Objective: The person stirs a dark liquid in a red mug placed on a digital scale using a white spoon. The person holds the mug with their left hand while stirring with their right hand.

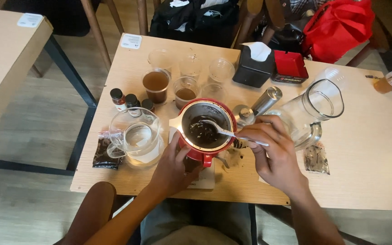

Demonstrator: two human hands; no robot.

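— Nearest the lens, what are the two hands doing?

— Left hand wraps its fingers around the round red coffee dripper with metal filter, steadying it near the front edge of the pale wooden surface. Right hand pinches a slim white spoon between thumb and fingers, bowl down in the dark wet grounds.

— So which step is this?

— Stirring, I'd judge; the next stroke calls for a light touch so the dripper doesn't tip.

— And around them, big to small?

— Clear glass pitcher toward the right edge, glass server left of the dripper, clear plastic cups of brown liquid behind, small dark-capped bottles beside those.
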